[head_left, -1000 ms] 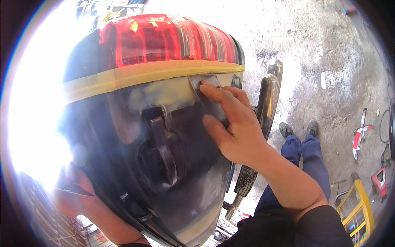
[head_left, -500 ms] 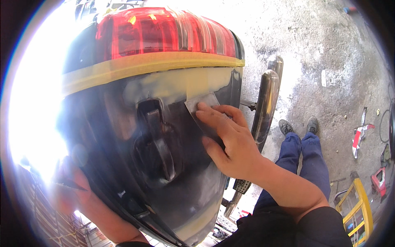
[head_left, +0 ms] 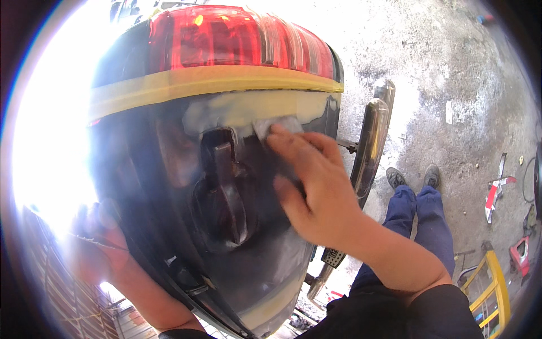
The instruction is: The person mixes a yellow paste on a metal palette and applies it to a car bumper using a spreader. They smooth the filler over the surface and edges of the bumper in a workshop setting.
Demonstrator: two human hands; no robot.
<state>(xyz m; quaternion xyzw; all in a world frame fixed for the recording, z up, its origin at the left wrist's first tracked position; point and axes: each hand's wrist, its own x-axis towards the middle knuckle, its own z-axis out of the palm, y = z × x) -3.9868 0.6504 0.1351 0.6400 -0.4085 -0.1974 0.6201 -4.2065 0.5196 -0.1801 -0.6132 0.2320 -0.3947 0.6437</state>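
Note:
My right hand [head_left: 319,189] pinches a thin grey rectangular putty spreader [head_left: 261,127], its far edge at a smeared band of pale yellow filler [head_left: 226,108]. The band runs over a dark vehicle body panel [head_left: 265,226] just below yellow masking tape [head_left: 220,79]. Above the tape sits a red and clear tail light [head_left: 217,37]. A recessed handle-like part [head_left: 230,198] lies left of my right hand. At the left, in strong glare, my left hand [head_left: 99,248] has bent fingers around something with a thin dark edge; its kind is washed out.
A shiny rounded metal bar [head_left: 372,138] projects right of the panel. My shoes [head_left: 412,176] stand on stained concrete [head_left: 440,68]. Farther right are a red and white piece [head_left: 494,198], a red part [head_left: 520,255] and a yellow metal frame [head_left: 494,285]. A grid [head_left: 53,271] shows lower left.
The panel has shifted slightly right and up in view. My right hand, a little blurred, has moved the spreader slightly left along the filler's lower edge. My left hand stays in the glare.

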